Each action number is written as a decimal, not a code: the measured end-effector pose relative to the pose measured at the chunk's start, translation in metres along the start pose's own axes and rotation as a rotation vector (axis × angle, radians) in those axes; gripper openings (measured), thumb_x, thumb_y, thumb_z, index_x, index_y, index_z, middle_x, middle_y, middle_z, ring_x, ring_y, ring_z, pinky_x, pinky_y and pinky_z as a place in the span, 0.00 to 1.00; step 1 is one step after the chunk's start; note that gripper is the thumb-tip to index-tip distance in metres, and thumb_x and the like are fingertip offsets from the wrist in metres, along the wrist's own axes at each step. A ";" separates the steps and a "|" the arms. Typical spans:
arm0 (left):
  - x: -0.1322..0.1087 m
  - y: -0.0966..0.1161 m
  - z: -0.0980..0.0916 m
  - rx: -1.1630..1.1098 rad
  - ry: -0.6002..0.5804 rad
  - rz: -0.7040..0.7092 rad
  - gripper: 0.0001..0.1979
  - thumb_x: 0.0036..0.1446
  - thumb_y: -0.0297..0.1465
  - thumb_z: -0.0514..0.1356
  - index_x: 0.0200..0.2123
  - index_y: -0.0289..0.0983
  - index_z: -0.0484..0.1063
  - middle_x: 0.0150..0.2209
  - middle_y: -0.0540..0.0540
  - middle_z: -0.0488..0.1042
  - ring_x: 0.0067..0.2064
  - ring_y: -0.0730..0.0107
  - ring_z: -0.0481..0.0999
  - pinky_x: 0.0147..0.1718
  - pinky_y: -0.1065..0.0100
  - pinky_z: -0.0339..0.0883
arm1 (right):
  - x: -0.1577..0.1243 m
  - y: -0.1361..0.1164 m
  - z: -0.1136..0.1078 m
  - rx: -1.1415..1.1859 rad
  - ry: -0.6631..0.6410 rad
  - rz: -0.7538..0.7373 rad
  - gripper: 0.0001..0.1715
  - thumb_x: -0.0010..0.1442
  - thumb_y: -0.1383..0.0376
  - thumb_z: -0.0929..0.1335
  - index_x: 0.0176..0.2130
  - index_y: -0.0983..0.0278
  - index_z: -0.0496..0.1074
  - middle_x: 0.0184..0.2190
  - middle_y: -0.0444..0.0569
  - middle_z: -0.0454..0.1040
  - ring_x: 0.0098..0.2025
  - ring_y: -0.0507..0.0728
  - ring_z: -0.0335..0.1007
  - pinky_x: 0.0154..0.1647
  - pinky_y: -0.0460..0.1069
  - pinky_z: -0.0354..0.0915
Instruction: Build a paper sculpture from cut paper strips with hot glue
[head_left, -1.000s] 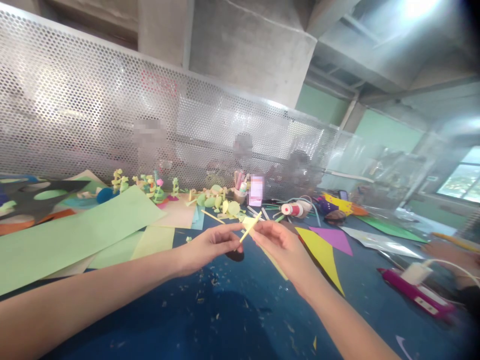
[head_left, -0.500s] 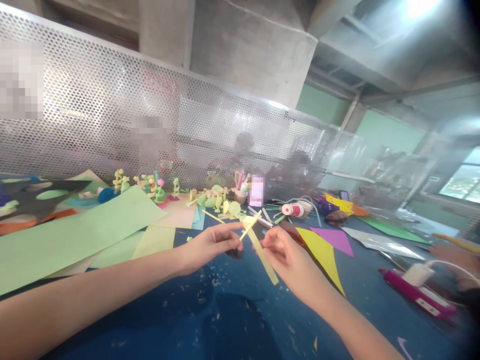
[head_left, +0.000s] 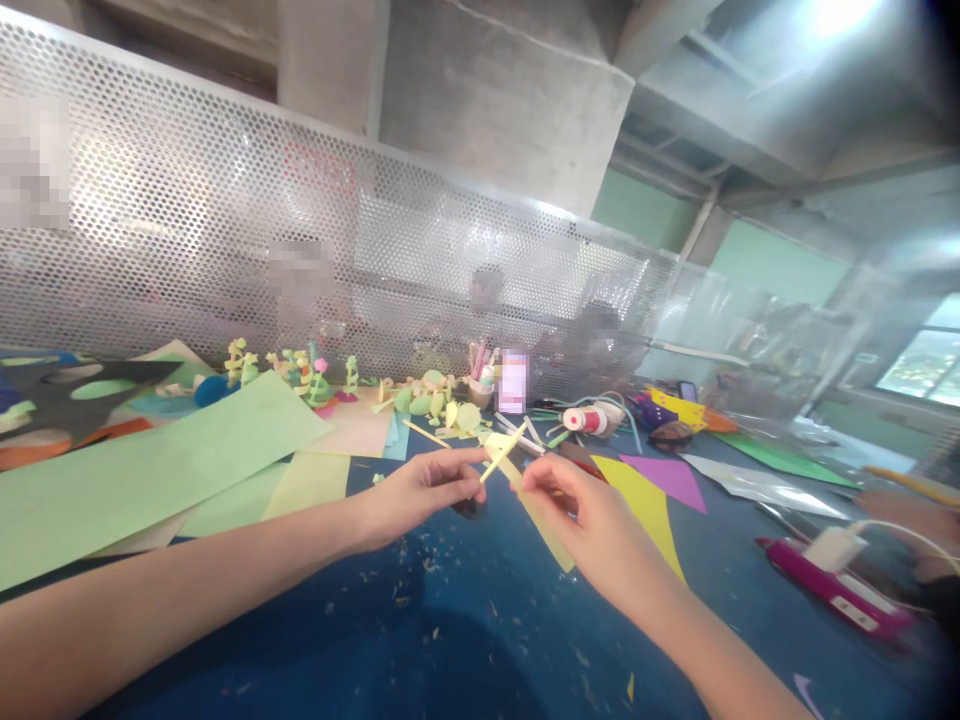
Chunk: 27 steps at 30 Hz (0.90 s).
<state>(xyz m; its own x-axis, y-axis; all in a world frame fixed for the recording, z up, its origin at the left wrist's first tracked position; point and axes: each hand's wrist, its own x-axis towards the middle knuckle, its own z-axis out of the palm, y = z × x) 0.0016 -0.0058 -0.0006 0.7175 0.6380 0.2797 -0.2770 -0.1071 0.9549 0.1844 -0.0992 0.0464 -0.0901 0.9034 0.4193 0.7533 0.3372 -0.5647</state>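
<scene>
Your left hand pinches the thin stick while your right hand grips the yellow paper strip, which is barely wound on, so most wrapping remains.

Both forearms were bare from the frame's lower edge to the wrists; no sleeve, watch, band or glove showed on either. The left arm entered from eight o'clock as a long, smooth, slender limb, wider toward the elbow end and tapering to a narrow wrist. The right arm came in from five o'clock, shorter in view and likewise uncovered. The left hand and right hand were bare, with slim fingers carrying no rings. Nails were too blurred to tell apart.
</scene>
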 end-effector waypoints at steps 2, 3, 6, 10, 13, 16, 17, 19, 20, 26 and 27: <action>0.000 0.001 0.000 0.007 0.002 0.001 0.17 0.55 0.32 0.58 0.48 0.38 0.68 0.31 0.49 0.73 0.33 0.73 0.70 0.37 0.67 0.62 | -0.001 0.000 -0.003 -0.051 -0.033 -0.040 0.10 0.59 0.66 0.61 0.34 0.56 0.70 0.33 0.42 0.76 0.33 0.55 0.72 0.34 0.49 0.65; 0.000 0.001 0.001 0.011 0.000 0.001 0.16 0.55 0.32 0.58 0.48 0.38 0.68 0.31 0.49 0.73 0.33 0.73 0.70 0.37 0.67 0.62 | -0.001 0.000 -0.004 -0.079 -0.042 -0.073 0.13 0.59 0.67 0.60 0.35 0.55 0.72 0.34 0.41 0.76 0.34 0.55 0.73 0.34 0.49 0.65; 0.000 0.002 0.002 0.015 -0.001 0.007 0.16 0.54 0.32 0.59 0.47 0.38 0.68 0.30 0.49 0.72 0.34 0.72 0.71 0.38 0.67 0.62 | 0.001 0.001 -0.007 -0.188 -0.052 -0.232 0.18 0.58 0.72 0.60 0.39 0.54 0.73 0.37 0.41 0.77 0.37 0.55 0.73 0.38 0.49 0.66; 0.000 0.002 0.002 0.079 -0.017 0.013 0.18 0.55 0.33 0.58 0.50 0.38 0.65 0.31 0.50 0.70 0.33 0.72 0.70 0.36 0.67 0.63 | 0.004 -0.001 -0.006 -0.462 -0.076 -0.488 0.16 0.59 0.72 0.61 0.41 0.59 0.73 0.37 0.46 0.77 0.38 0.56 0.72 0.37 0.50 0.66; 0.000 0.002 0.002 0.192 -0.026 0.012 0.21 0.55 0.33 0.57 0.53 0.39 0.62 0.31 0.50 0.69 0.31 0.73 0.70 0.34 0.67 0.64 | 0.005 -0.009 -0.004 -0.686 -0.092 -0.647 0.12 0.59 0.72 0.61 0.38 0.64 0.73 0.33 0.48 0.76 0.35 0.56 0.70 0.33 0.49 0.64; -0.001 0.001 0.003 0.323 -0.008 0.047 0.21 0.55 0.32 0.57 0.53 0.39 0.60 0.33 0.48 0.70 0.34 0.70 0.70 0.36 0.66 0.64 | 0.005 -0.020 0.000 -0.858 -0.042 -0.748 0.10 0.57 0.74 0.63 0.30 0.64 0.71 0.25 0.47 0.73 0.32 0.55 0.66 0.29 0.49 0.60; -0.001 0.001 0.004 0.358 0.001 0.067 0.21 0.55 0.32 0.56 0.52 0.38 0.60 0.34 0.48 0.70 0.36 0.69 0.70 0.38 0.65 0.64 | 0.005 -0.024 0.001 -0.885 -0.010 -0.760 0.09 0.56 0.74 0.64 0.27 0.64 0.70 0.24 0.46 0.72 0.32 0.55 0.64 0.29 0.49 0.58; -0.003 0.001 0.005 0.395 -0.001 0.094 0.19 0.55 0.32 0.56 0.50 0.38 0.60 0.34 0.47 0.71 0.36 0.68 0.71 0.38 0.64 0.64 | 0.006 -0.032 0.003 -0.873 0.050 -0.733 0.09 0.55 0.72 0.65 0.25 0.64 0.70 0.24 0.46 0.71 0.32 0.56 0.62 0.30 0.49 0.56; -0.004 0.002 0.006 0.400 -0.013 0.096 0.18 0.55 0.32 0.56 0.50 0.38 0.59 0.34 0.47 0.71 0.36 0.68 0.71 0.37 0.64 0.64 | 0.008 -0.035 0.004 -0.832 0.061 -0.692 0.09 0.54 0.72 0.66 0.24 0.63 0.70 0.23 0.46 0.70 0.32 0.55 0.62 0.30 0.49 0.56; -0.009 0.003 0.012 0.480 -0.010 0.084 0.26 0.53 0.31 0.58 0.54 0.39 0.53 0.33 0.48 0.73 0.31 0.69 0.72 0.33 0.65 0.66 | 0.028 -0.049 -0.006 -0.354 -0.204 -0.142 0.05 0.48 0.70 0.67 0.22 0.62 0.71 0.20 0.42 0.70 0.24 0.50 0.62 0.22 0.45 0.53; -0.010 0.003 0.013 0.496 -0.004 0.097 0.27 0.52 0.31 0.59 0.54 0.39 0.52 0.34 0.47 0.73 0.32 0.69 0.72 0.34 0.64 0.66 | 0.033 -0.048 -0.010 -0.268 -0.295 -0.060 0.03 0.47 0.69 0.67 0.24 0.63 0.71 0.20 0.41 0.70 0.22 0.49 0.61 0.21 0.44 0.52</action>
<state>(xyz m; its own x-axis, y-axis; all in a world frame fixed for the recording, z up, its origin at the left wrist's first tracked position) 0.0019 -0.0224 0.0010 0.7062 0.6043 0.3690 -0.0062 -0.5158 0.8567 0.1511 -0.0885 0.0943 -0.2931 0.9346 0.2014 0.8809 0.3459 -0.3232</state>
